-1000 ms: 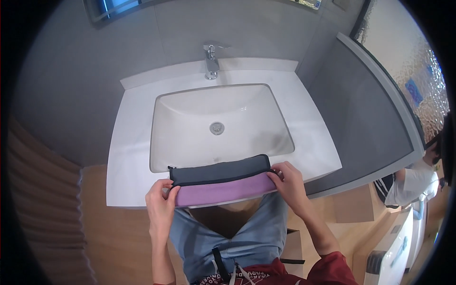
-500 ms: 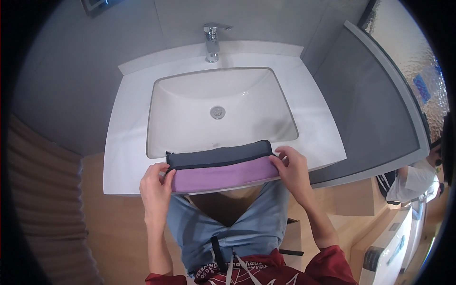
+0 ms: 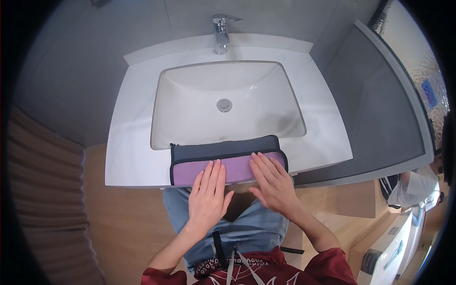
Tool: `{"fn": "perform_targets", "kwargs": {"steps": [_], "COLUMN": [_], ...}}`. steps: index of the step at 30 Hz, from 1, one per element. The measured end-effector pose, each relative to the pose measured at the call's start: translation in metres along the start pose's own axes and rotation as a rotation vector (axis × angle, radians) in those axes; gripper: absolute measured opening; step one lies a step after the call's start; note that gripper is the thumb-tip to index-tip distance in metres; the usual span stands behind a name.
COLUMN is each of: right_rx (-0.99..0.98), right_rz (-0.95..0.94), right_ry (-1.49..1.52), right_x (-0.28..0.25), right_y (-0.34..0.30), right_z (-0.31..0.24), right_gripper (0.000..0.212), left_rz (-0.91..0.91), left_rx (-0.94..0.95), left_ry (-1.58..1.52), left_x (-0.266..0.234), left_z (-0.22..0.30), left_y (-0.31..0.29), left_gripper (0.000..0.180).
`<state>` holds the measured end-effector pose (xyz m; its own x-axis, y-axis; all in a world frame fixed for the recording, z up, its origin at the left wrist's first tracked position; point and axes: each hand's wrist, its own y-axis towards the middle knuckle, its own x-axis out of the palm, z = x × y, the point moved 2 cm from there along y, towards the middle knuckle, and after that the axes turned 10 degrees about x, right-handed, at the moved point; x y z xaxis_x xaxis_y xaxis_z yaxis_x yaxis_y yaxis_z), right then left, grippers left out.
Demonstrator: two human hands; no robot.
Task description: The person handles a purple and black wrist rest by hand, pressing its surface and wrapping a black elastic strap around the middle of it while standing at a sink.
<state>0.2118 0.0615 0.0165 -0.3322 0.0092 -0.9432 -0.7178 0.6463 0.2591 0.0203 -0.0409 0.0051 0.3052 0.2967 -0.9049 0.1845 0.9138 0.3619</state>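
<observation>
Head view: left hand (image 3: 205, 199), fingers straightened, gripping nothing, fingertips on folded purple-and-grey fabric cloth with black edging (image 3: 235, 166). Cloth lies under and between both sets of fingertips, along front of white smooth countertop (image 3: 128, 142). Right hand (image 3: 274, 186), fingers likewise extended, gripping nothing. Step, as judged: flattening fold. Next move calls for light, even pressure.
</observation>
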Motion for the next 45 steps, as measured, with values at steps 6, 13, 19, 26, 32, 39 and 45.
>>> {"fn": "perform_targets", "kwargs": {"steps": [6, 13, 19, 26, 32, 39, 45], "right_rx": [0.055, 0.102, 0.149, 0.174, 0.173, 0.203, 0.203], "right_rz": [-0.034, 0.106, 0.226, 0.182, 0.220, 0.162, 0.178], "right_ry": [0.056, 0.019, 0.097, -0.044, 0.144, 0.319, 0.358], "right_x": [-0.006, -0.003, 0.009, 0.026, 0.024, 0.014, 0.018], "right_y": [0.001, 0.009, 0.045, 0.046, 0.051, 0.066, 0.065], "right_z": [-0.006, -0.017, -0.032, -0.022, -0.006, 0.010, 0.012], "right_gripper": [0.075, 0.061, 0.060, 0.069, 0.039, 0.018, 0.016], "left_rz": [0.013, 0.055, 0.197, 0.140, 0.230, 0.232, 0.195], "left_rx": [-0.053, -0.070, -0.154, -0.174, -0.246, -0.247, -0.240], "left_ry": [0.061, 0.083, -0.055, 0.015, -0.199, -0.165, -0.166], "left_x": [-0.007, -0.002, -0.010, -0.021, -0.035, -0.033, -0.041], "left_z": [-0.013, -0.016, -0.028, -0.047, -0.076, -0.088, -0.082], "left_y": [0.007, 0.010, 0.015, 0.017, 0.025, 0.027, 0.024], "left_gripper": [0.068, 0.064, 0.057, 0.044, 0.015, 0.012, 0.015]}}
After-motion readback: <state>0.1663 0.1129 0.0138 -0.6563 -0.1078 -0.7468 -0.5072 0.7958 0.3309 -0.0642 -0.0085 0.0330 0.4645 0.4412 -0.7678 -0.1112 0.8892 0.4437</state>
